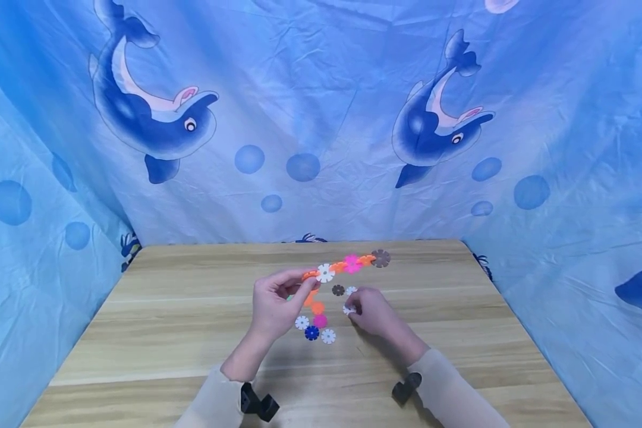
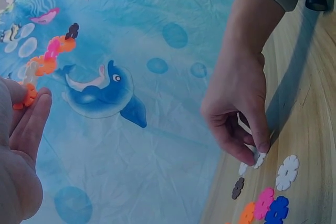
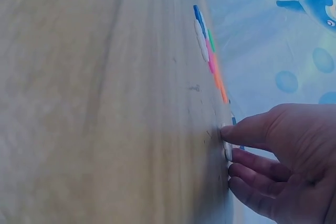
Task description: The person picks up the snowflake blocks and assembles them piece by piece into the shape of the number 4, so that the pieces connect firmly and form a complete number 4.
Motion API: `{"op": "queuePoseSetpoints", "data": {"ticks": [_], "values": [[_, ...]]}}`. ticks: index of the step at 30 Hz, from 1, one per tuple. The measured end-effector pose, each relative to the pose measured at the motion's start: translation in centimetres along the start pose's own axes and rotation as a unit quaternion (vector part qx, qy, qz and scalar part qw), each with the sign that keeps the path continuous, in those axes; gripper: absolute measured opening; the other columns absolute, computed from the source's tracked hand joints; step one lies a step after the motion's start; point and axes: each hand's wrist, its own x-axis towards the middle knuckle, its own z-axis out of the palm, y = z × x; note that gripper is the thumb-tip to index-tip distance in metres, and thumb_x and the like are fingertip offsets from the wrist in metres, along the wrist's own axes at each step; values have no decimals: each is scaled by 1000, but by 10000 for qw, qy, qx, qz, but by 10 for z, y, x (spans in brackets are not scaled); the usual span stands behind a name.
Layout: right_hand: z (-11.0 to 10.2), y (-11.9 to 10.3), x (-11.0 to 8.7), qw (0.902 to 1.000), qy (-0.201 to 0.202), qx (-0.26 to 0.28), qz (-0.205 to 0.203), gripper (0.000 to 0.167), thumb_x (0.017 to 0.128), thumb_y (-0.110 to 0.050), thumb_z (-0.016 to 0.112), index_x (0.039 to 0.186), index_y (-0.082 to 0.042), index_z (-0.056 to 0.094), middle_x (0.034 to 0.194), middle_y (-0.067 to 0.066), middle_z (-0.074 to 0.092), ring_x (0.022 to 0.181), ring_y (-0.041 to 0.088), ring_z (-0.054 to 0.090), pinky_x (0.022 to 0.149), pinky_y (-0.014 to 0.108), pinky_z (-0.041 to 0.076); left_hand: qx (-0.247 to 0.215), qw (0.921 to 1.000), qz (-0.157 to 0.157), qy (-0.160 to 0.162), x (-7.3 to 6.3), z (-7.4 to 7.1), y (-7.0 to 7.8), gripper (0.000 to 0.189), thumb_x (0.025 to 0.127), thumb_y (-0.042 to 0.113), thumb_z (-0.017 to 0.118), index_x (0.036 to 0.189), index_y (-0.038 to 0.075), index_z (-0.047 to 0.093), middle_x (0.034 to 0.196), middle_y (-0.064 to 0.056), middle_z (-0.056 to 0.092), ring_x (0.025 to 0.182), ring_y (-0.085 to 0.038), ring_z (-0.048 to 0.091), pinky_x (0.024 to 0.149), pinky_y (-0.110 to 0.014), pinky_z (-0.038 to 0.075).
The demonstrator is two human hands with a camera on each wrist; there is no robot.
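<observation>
My left hand (image 1: 276,302) pinches one end of a chain of interlocking flower-shaped plastic discs (image 1: 351,264), held up above the table. Orange, white and pink pieces alternate along the chain, with a brown disc at its far tip. Down at the tabletop, my right hand (image 1: 373,311) has thumb and fingers on a white disc (image 2: 259,159), which the fingers partly cover. Just beyond those fingers lie another white disc (image 1: 351,290) and a brown disc (image 1: 338,290).
Loose discs lie on the wooden table (image 1: 155,333) between my arms: a blue disc (image 1: 312,333), a pink disc (image 1: 320,321), several white and orange ones, and a green one partly hidden by my left hand. A blue dolphin-print curtain (image 1: 321,107) hangs behind and at both sides.
</observation>
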Motion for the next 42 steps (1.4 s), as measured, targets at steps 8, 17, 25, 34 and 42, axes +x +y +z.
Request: {"op": "queuePoseSetpoints", "data": {"ticks": [8,17,25,34,42], "values": [[4,-3,-5,9994,296,91,137,23,84,-6,86,104,-12,76,101,0,64,90,12,57,85,34,58,88,9998,-136,-65,-5,-4,3,14,92,-8,76,105,-5,79,96,-25,80,82,-11,81,70,-28,67],[7,7,-18,9983,539,213,59,25,79,-5,89,94,-15,72,89,-4,61,79,9,54,70,22,52,124,9985,-541,-12,-16,1,1,13,94,-4,77,106,-5,79,98,-24,81,83,-7,81,72,-30,67],[-3,4,-17,9923,748,946,294,15,89,-2,79,96,-14,75,87,-6,72,81,6,65,76,23,61,266,9978,-607,60,-13,-4,4,12,93,-2,78,105,-3,80,96,-22,81,83,-4,80,63,-25,64],[-47,-5,-19,9724,1253,1937,359,16,92,-4,78,107,-9,76,95,2,77,86,11,71,75,21,63,211,9986,-470,100,-8,-10,3,12,92,-6,76,104,-6,79,95,-25,80,82,-3,80,58,-19,60],[-80,-22,-29,9523,1728,2509,154,16,94,-3,78,110,-1,75,97,13,78,83,13,76,77,22,65,199,9987,-443,138,-8,-10,5,12,93,-8,75,104,-8,78,96,-27,79,82,-2,79,69,-27,66]]}}
